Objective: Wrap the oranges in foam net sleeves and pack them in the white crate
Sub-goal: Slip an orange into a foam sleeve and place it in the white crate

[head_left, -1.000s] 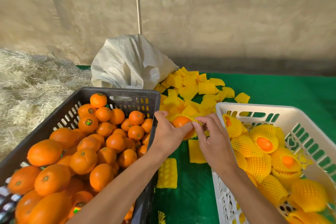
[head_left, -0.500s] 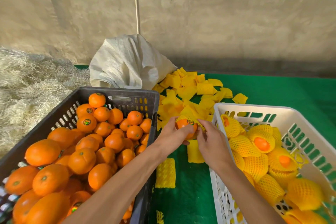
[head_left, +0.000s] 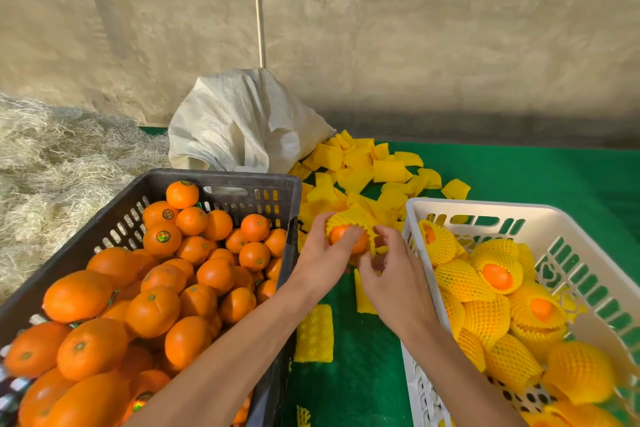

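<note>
**Orange half-sleeved between the crates**

The orange (head_left: 348, 240), its top capped by a yellow sleeve (head_left: 349, 218), sits above the green counter (head_left: 519, 177) between the black crate (head_left: 114, 218) and the white crate (head_left: 485, 210). The left hand (head_left: 323, 253) grips it. The right hand (head_left: 391, 274) is just beside it, fingers loosely curled, holding nothing. Loose sleeves (head_left: 367, 170) lie beyond, by a white sack (head_left: 242, 125).

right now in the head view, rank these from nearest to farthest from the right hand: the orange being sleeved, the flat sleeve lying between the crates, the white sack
From the right hand:
1. Orange being sleeved, just beyond its fingertips, held in the left hand.
2. Flat sleeve, down on the green mat to its left.
3. White sack, far back by the wall.
</note>
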The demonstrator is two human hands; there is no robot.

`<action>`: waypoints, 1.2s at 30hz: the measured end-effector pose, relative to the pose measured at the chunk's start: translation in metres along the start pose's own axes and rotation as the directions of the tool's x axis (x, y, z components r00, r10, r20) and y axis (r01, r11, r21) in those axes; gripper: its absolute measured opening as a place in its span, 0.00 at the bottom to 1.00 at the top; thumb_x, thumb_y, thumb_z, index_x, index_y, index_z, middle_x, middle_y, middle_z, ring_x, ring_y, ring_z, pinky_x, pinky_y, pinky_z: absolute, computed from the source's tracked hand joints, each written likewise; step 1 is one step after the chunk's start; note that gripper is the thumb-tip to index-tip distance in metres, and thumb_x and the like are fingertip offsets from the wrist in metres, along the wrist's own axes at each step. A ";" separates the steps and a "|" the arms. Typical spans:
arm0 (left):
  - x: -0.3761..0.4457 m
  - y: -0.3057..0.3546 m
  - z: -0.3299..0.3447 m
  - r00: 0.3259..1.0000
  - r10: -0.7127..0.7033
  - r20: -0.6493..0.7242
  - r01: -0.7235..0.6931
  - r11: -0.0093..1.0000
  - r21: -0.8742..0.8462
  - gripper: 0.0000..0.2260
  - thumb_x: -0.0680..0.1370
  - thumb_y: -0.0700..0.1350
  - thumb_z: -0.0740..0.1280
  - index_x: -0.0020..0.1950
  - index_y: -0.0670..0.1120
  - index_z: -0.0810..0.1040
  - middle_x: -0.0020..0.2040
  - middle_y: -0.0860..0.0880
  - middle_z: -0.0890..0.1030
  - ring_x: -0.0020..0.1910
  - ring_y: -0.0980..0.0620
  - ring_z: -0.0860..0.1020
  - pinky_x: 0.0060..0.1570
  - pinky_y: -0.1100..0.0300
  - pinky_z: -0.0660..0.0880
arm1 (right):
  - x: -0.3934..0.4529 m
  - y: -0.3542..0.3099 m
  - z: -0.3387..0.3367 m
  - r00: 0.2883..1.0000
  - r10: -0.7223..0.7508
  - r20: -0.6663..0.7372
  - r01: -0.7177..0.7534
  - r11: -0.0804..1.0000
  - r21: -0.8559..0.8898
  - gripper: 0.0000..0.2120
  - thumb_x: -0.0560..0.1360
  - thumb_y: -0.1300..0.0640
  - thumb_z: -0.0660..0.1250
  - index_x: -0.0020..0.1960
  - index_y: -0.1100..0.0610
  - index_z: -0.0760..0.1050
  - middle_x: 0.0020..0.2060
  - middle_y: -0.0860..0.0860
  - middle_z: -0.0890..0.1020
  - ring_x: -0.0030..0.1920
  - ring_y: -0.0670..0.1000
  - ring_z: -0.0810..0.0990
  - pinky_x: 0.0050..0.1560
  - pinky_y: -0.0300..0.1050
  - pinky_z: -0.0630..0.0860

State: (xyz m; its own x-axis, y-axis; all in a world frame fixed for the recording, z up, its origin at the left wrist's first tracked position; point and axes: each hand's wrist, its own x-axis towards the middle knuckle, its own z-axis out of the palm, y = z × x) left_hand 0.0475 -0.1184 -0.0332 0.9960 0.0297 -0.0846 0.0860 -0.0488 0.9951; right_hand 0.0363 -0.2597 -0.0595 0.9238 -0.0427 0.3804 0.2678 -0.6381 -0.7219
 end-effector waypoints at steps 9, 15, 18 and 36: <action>0.001 -0.003 0.002 0.995 0.098 -0.004 -0.097 0.992 0.082 0.29 0.72 0.48 0.80 0.67 0.53 0.69 0.55 0.51 0.80 0.50 0.53 0.83 0.50 0.47 0.84 | 0.002 0.006 -0.003 0.997 0.008 0.078 -0.012 0.999 0.053 0.19 0.85 0.59 0.60 0.74 0.54 0.72 0.56 0.48 0.83 0.47 0.40 0.79 0.44 0.25 0.73; -0.001 -0.001 -0.004 0.922 0.300 -0.244 -0.235 0.936 0.261 0.25 0.73 0.51 0.78 0.64 0.51 0.70 0.50 0.54 0.78 0.48 0.59 0.79 0.43 0.63 0.78 | -0.004 -0.010 0.000 0.999 -0.043 0.028 0.042 0.999 0.031 0.20 0.85 0.56 0.60 0.76 0.56 0.72 0.41 0.51 0.84 0.44 0.48 0.85 0.43 0.44 0.80; 0.001 -0.002 -0.004 0.924 0.314 -0.216 -0.250 0.927 0.279 0.29 0.74 0.49 0.78 0.69 0.50 0.68 0.59 0.50 0.76 0.58 0.50 0.77 0.56 0.54 0.78 | -0.002 -0.011 -0.004 0.999 -0.033 0.002 0.033 0.999 0.006 0.20 0.84 0.52 0.60 0.74 0.54 0.73 0.39 0.49 0.83 0.40 0.45 0.82 0.38 0.33 0.73; 0.001 -0.008 0.003 0.917 0.388 0.094 -0.380 0.775 0.505 0.19 0.81 0.47 0.71 0.70 0.50 0.72 0.78 0.51 0.64 0.76 0.50 0.66 0.66 0.51 0.75 | 0.030 0.035 -0.054 0.913 -0.017 -0.408 -0.190 0.867 -0.461 0.34 0.78 0.50 0.71 0.79 0.60 0.62 0.78 0.64 0.61 0.79 0.65 0.58 0.77 0.64 0.57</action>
State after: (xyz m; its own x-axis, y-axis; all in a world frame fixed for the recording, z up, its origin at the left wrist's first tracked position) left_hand 0.0476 -0.1212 -0.0418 0.9488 -0.0852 0.3042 -0.2990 -0.5530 0.7777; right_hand 0.0586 -0.3248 -0.0422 0.7268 -0.3417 0.5959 -0.0690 -0.8994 -0.4316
